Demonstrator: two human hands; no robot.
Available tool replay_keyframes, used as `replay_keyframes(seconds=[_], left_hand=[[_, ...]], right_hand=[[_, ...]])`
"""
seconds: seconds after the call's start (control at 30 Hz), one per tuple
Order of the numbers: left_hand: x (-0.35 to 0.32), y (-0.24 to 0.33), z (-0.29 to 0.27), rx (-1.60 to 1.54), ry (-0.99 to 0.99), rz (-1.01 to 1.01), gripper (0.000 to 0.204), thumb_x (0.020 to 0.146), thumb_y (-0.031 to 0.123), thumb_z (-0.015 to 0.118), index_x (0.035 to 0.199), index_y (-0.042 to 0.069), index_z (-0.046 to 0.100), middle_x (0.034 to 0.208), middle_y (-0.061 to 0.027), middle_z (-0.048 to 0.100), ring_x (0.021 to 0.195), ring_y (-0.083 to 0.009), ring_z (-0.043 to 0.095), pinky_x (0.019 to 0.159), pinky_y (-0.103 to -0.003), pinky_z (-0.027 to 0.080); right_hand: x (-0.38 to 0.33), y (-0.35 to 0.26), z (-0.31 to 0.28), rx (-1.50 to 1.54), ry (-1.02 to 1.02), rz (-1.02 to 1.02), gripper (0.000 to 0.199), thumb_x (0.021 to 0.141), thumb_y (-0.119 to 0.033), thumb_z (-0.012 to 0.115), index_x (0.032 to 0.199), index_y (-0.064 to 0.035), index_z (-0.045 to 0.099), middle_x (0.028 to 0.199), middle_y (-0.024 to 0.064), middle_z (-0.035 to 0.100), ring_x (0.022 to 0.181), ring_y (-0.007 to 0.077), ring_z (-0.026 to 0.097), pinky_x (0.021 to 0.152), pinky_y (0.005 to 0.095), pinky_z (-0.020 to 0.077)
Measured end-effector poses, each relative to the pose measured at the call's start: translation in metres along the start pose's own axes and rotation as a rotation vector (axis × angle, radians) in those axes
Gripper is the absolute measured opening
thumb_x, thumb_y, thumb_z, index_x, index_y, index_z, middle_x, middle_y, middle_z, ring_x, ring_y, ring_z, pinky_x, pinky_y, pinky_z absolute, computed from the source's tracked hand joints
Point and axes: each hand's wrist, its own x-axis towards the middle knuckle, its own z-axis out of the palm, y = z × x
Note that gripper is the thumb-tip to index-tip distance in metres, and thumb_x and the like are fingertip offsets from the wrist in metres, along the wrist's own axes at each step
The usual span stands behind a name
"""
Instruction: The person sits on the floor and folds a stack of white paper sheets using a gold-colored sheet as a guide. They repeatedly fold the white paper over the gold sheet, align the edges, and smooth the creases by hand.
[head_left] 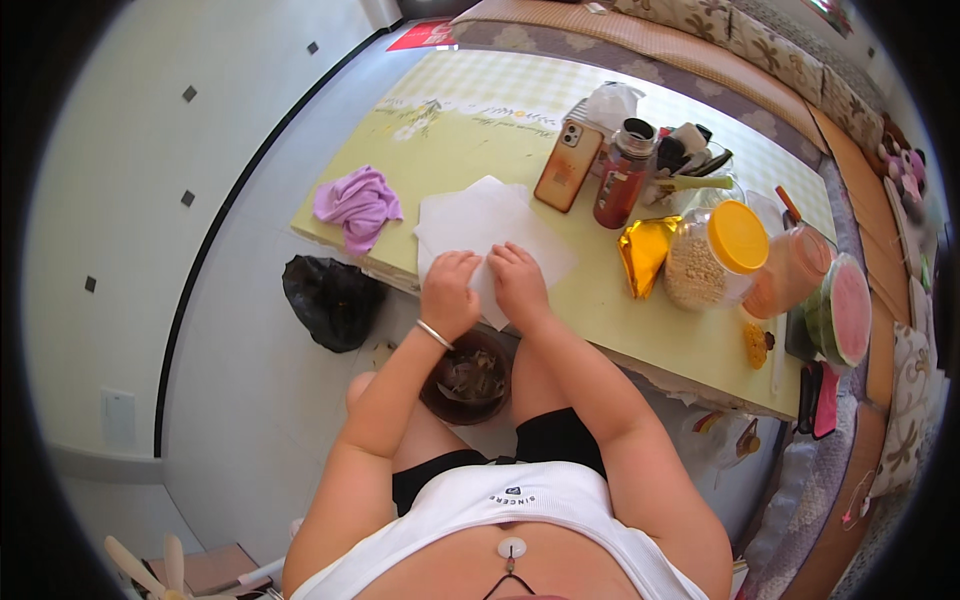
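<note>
The left hand and right hand sit close together, fingers curled and tips down on thin white paper sheets; the fingertips are partly hidden, so I cannot tell whether either one pinches the paper. The sheets lie flat near the front edge of a pale yellow-green table, one corner pointing down between the hands. Below the hands stands a round dark-brown bin with scraps inside. A crumpled lilac cloth lies left of the paper; an orange-backed phone and a red cylindrical bottle stand beyond it, to the right.

Left fingers and right fingers touch white paper — purple cloth nearby.
</note>
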Motion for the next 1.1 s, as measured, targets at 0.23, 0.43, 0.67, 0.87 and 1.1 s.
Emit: replay_keyframes(seconds=[0.23, 0.43, 0.67, 0.87, 1.1], left_hand=[[-0.033, -0.028, -0.019, 0.071, -0.203, 0.201, 0.061, 0.070, 0.007, 0.072, 0.129, 0.005, 0.058, 0.141, -0.0164, 0.055, 0.136, -0.0352, 0.047, 0.116, -0.055, 0.031], [-0.044, -0.050, -0.012, -0.213, -0.145, 0.124, 0.047, 0.070, 0.009, 0.078, 0.116, 0.012, 0.071, 0.135, -0.0129, 0.061, 0.132, -0.0312, 0.054, 0.114, -0.051, 0.036], [-0.046, -0.054, -0.005, -0.389, -0.009, 0.040, 0.025, 0.079, 0.006, 0.075, 0.103, 0.007, 0.074, 0.118, -0.0122, 0.071, 0.123, -0.0310, 0.061, 0.109, -0.047, 0.041], [-0.045, -0.063, -0.009, -0.836, 0.017, -0.549, 0.015, 0.082, 0.006, 0.074, 0.096, 0.003, 0.072, 0.095, -0.0087, 0.073, 0.099, -0.0305, 0.067, 0.096, -0.041, 0.049], [-0.024, -0.073, -0.008, -0.439, 0.187, -0.079, 0.016, 0.078, 0.011, 0.077, 0.090, 0.004, 0.071, 0.101, -0.0079, 0.070, 0.102, -0.0283, 0.060, 0.090, -0.039, 0.047]], right_hand=[[0.007, -0.004, 0.001, 0.086, -0.118, 0.122, 0.032, 0.083, 0.003, 0.055, 0.113, 0.0035, 0.067, 0.126, 0.0210, 0.065, 0.125, 0.0407, 0.055, 0.107, 0.0450, 0.0435], [0.014, 0.004, -0.028, 0.190, -0.406, 0.115, 0.039, 0.084, -0.002, 0.061, 0.123, 0.0024, 0.062, 0.136, 0.0209, 0.059, 0.135, 0.0379, 0.048, 0.111, 0.0428, 0.0407], [0.015, -0.014, -0.063, 0.083, -0.625, -0.025, 0.069, 0.075, -0.018, 0.078, 0.139, -0.0060, 0.055, 0.145, 0.0168, 0.053, 0.142, 0.0341, 0.041, 0.116, 0.0422, 0.0357], [0.016, 0.030, -0.084, 0.221, -0.537, 0.028, 0.050, 0.079, -0.006, 0.075, 0.128, -0.0066, 0.064, 0.139, 0.0132, 0.059, 0.135, 0.0307, 0.050, 0.111, 0.0404, 0.0412], [0.013, 0.061, -0.061, 0.415, -0.282, 0.401, 0.013, 0.086, -0.008, 0.071, 0.097, -0.0012, 0.073, 0.105, 0.0100, 0.070, 0.105, 0.0262, 0.062, 0.092, 0.0346, 0.0486]])
